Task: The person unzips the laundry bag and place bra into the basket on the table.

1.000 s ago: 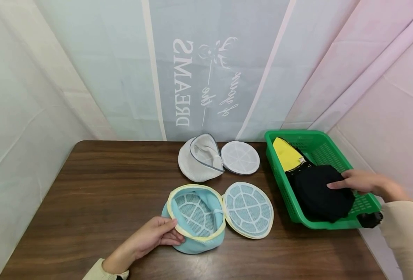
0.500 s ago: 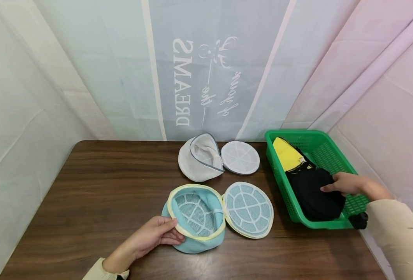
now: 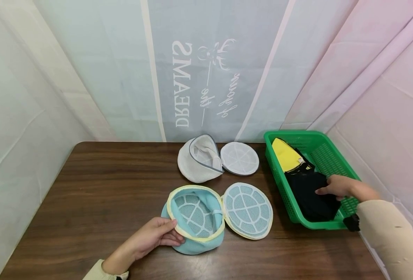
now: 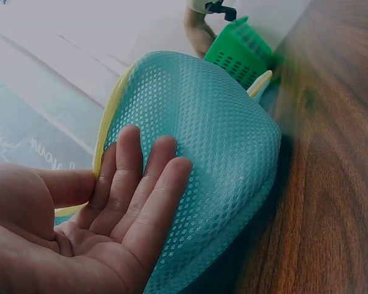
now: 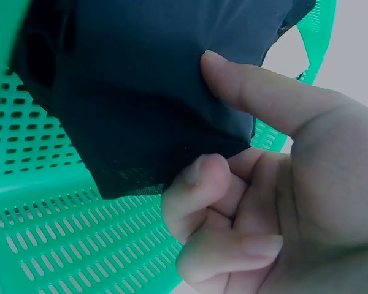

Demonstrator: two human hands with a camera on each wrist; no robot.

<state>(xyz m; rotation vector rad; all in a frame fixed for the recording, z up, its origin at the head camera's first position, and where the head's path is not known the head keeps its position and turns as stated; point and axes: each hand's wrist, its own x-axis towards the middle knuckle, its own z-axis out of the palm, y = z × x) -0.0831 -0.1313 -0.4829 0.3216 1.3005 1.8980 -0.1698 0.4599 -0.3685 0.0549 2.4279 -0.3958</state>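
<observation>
My left hand [image 3: 157, 235] holds the yellow zipped rim of a teal mesh laundry bag [image 3: 206, 245], pinching it between thumb and index finger; the other fingers lie along the mesh side [image 4: 227, 135] in the left wrist view. The bag stands upright and unzipped, its round lid [image 3: 248, 210] folded out to the right. Inside the green basket, my right hand [image 3: 340, 186] pinches a black cloth garment [image 3: 311, 194]. In the right wrist view the thumb presses on top of the black fabric [image 5: 141, 104], and the index finger is partly hidden below it.
Behind the teal bag lies a white mesh laundry bag [image 3: 192, 165], open, its round lid [image 3: 240, 158] to the right. The green plastic basket [image 3: 306, 133] at the right also holds a yellow piece of cloth [image 3: 286, 156] with black edging. A fabric backdrop [image 3: 122, 77] rises behind the wooden table [image 3: 104, 186].
My right hand has moved left within the basket, and the black garment it grips has shifted left and changed shape. The left hand keeps its place on the rim.
</observation>
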